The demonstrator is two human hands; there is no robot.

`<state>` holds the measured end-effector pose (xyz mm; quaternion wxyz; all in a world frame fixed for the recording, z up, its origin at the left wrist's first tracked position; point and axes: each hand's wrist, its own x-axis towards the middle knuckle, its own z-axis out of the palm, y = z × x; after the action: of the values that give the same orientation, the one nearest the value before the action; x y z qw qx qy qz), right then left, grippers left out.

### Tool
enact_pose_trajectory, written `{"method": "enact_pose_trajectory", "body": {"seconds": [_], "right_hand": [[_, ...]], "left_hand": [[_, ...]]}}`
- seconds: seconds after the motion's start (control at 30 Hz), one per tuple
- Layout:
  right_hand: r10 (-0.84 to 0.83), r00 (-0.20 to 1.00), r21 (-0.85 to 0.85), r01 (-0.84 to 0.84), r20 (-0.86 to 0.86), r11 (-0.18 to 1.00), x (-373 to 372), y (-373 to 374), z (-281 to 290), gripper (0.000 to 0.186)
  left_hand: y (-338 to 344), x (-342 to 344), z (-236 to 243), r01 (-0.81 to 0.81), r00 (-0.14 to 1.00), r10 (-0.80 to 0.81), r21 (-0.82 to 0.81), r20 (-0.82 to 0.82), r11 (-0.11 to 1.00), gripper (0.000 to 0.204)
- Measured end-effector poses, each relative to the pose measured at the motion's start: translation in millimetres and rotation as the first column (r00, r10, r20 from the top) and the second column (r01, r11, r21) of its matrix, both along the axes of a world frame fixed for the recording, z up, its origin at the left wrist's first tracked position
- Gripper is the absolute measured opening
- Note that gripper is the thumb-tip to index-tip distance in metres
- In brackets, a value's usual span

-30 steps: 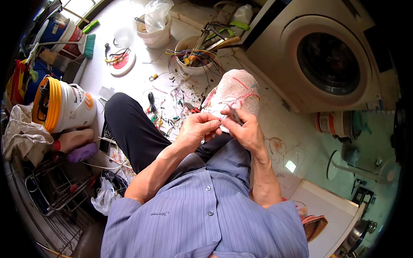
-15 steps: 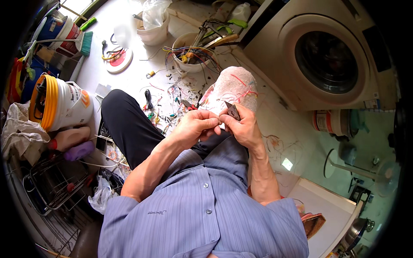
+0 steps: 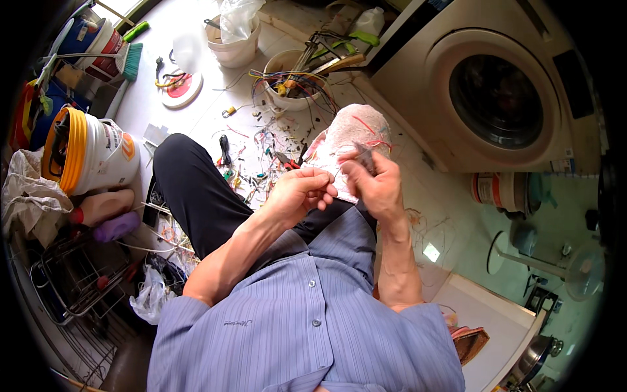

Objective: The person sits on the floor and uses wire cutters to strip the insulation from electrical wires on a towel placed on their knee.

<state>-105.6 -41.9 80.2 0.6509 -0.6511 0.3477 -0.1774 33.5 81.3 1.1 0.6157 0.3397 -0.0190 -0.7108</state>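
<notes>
My left hand (image 3: 302, 190) pinches together, its catch unclear; my right hand (image 3: 377, 188) clasps a blade (image 3: 366, 159). Scraps (image 3: 264, 148) litter the floor (image 3: 196, 124); wires (image 3: 295, 83) remain in the bucket (image 3: 297, 104).

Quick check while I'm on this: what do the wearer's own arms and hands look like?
The left grip and right grip are ordinary human hands, ungloved. The forearms are bare, with no watch or bracelet visible. The sleeves are short, blue-grey and finely striped. Blur on the right makes rings there hard to rule out.
</notes>
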Motion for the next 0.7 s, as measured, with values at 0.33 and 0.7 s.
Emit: {"method": "enact_pose_trajectory", "body": {"seconds": [0.33, 0.7], "right_hand": [[0.020, 0.990, -0.772, -0.122, -0.140, 0.624, 2, 28, -15, 0.039], [-0.077, 0.992, -0.834, -0.039, -0.097, 0.551, 0, 27, -40, 0.014]], "left_hand": [[-6, -3, 17, -0.151, 0.972, 0.161, 0.072, -0.173, 0.986, 0.012], [-4, -9, 6, -0.128, 0.989, 0.134, 0.084, -0.069, 0.988, 0.027]]}}
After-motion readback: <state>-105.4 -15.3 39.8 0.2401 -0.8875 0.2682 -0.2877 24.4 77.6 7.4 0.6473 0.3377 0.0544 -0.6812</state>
